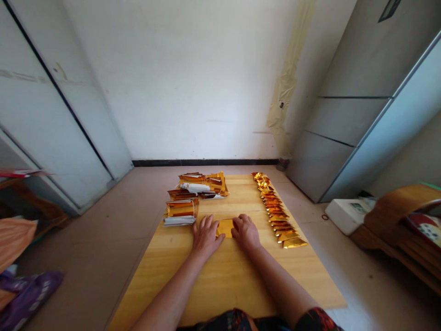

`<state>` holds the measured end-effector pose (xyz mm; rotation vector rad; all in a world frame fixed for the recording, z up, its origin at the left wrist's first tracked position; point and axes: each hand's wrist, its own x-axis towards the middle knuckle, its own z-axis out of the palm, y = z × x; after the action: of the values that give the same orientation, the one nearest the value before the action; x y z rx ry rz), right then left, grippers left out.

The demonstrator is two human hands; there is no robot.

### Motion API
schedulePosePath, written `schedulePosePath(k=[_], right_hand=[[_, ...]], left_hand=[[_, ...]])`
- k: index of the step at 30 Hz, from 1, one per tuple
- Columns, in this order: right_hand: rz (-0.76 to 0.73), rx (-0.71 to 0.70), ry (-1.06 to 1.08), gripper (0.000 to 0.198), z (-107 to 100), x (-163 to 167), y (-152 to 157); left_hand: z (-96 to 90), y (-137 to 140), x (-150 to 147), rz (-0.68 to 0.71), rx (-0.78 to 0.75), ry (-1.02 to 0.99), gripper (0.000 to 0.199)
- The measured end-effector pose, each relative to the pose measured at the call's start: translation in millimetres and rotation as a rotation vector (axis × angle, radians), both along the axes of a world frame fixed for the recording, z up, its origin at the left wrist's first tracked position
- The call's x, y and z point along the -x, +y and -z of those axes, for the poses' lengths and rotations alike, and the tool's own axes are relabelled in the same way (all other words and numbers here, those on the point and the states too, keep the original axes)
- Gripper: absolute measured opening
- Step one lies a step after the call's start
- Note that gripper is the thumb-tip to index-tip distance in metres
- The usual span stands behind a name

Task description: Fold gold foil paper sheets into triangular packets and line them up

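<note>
Gold paper (pixel 225 227) lies flat between both hands' fingers (pixel 210 224), touching them.

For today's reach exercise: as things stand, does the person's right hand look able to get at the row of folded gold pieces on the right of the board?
Probably yes. The right hand rests on the gold sheet, and only bare wooden board lies between it and the row of folded gold pieces beside it.

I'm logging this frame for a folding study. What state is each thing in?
Gold sheet: flat on the board, pressed at both ends.
Left hand: on its left edge.
Right hand: on its right edge.
Folded gold pieces: overlapping row.
Gold paper stacks: piled.
Wooden board: on the floor.
</note>
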<state>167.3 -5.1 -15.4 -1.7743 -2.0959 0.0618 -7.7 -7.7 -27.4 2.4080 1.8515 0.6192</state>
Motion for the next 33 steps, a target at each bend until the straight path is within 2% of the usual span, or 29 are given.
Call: schedulePosePath(k=[4, 10, 15, 23, 27, 33], right_hand=[[0.003, -0.003, -0.094, 0.012, 0.3, 1.0, 6.3], [-0.027, -0.019, -0.087, 0.015, 2.2, -3.1, 18.4], [-0.039, -0.031, -0.048, 0.019, 6.2, -5.4, 18.6], [-0.04, -0.043, -0.008, 0.018, 6.9, -4.7, 15.6], [-0.04, -0.056, -0.001, 0.017, 9.4, -4.9, 16.3], [-0.045, -0.071, -0.002, 0.015, 7.9, -5.3, 17.3]], left_hand=[[-0.3, 4.2, -5.3, -0.003, -0.042, -0.007, 0.032], [-0.9, 18.7, -8.8, 0.077, 0.013, -0.085, 0.035], [0.1, 32.0, -13.1, 0.01, 0.101, -0.109, 0.044], [-7.9, 37.4, -19.6, -0.037, 0.219, -0.08, 0.038], [-10.3, 37.1, -20.0, -0.058, 0.185, -0.049, 0.025], [-9.8, 34.0, -23.1, -0.046, 0.116, -0.041, 0.02]])
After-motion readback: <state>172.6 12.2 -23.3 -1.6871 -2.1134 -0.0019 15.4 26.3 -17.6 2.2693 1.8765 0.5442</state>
